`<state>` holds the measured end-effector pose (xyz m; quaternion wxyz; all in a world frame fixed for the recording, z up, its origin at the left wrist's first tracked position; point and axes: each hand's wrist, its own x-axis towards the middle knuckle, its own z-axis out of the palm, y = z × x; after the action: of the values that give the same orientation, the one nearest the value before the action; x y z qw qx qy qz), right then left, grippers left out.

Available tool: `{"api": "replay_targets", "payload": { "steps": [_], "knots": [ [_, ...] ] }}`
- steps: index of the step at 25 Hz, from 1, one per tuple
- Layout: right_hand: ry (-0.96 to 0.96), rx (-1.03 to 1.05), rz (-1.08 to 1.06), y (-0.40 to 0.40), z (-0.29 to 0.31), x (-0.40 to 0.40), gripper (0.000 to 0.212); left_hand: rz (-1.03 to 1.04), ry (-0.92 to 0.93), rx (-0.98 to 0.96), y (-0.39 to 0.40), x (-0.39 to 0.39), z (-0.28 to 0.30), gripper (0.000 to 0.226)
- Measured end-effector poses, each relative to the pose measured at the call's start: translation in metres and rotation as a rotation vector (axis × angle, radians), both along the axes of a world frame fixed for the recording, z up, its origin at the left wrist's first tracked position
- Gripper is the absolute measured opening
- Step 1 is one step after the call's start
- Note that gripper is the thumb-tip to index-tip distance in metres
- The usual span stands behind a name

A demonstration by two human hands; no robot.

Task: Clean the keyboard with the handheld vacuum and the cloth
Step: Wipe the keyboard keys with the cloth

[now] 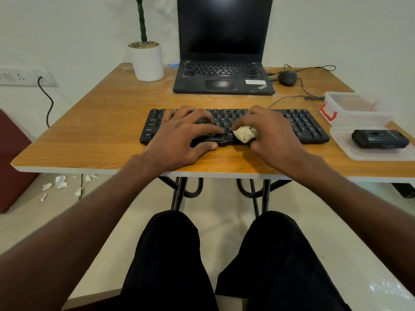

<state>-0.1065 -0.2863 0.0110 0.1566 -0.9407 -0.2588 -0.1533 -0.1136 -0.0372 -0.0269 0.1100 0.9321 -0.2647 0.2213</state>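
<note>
Wiping the keyboard (233, 126) with a cloth (244, 134)

Right hand (271, 133) pinches the soft, light, bunched cloth; left hand (182, 135) lies flat, steadying the stiff keyboard.

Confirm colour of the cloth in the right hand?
Pale cream, off-white: the cloth is bunched in the right hand on the black keyboard. Head view.

home desk (laptop (223, 63), potted plant (147, 57))

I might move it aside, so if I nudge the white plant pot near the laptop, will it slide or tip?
The white plant pot looks squat and gravel-filled, so it probably slides. Its tall stem might make it wobble if pushed high.
</note>
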Motion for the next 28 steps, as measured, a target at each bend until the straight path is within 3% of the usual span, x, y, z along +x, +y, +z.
{"api": "replay_targets", "payload": {
  "steps": [4, 8, 13, 17, 21, 26, 28],
  "knots": [
    [-0.133, 0.037, -0.245, -0.003, -0.011, -0.003, 0.041, 0.009, 0.021, -0.014, 0.000, 0.002, -0.001, 0.043],
    [-0.168, 0.112, -0.049, -0.005, -0.024, -0.011, 0.046, 0.029, -0.005, -0.024, -0.002, -0.001, 0.001, 0.045],
    [-0.173, 0.271, -0.238, -0.017, -0.024, -0.003, 0.048, 0.154, -0.068, -0.036, -0.028, -0.005, -0.001, 0.044],
    [-0.080, 0.342, -0.006, -0.015, -0.027, -0.006, 0.057, 0.128, -0.058, -0.052, -0.030, -0.003, -0.004, 0.039],
    [-0.179, 0.464, -0.173, -0.022, -0.032, -0.001, 0.048, 0.100, -0.014, -0.084, -0.030, -0.003, -0.005, 0.037],
    [-0.050, 0.391, 0.063, -0.018, -0.032, -0.004, 0.061, 0.090, -0.019, -0.077, -0.030, -0.003, -0.004, 0.037],
    [-0.105, 0.408, -0.044, -0.020, -0.034, -0.001, 0.056, 0.084, -0.021, -0.083, -0.030, -0.003, -0.005, 0.037]
  ]
}}
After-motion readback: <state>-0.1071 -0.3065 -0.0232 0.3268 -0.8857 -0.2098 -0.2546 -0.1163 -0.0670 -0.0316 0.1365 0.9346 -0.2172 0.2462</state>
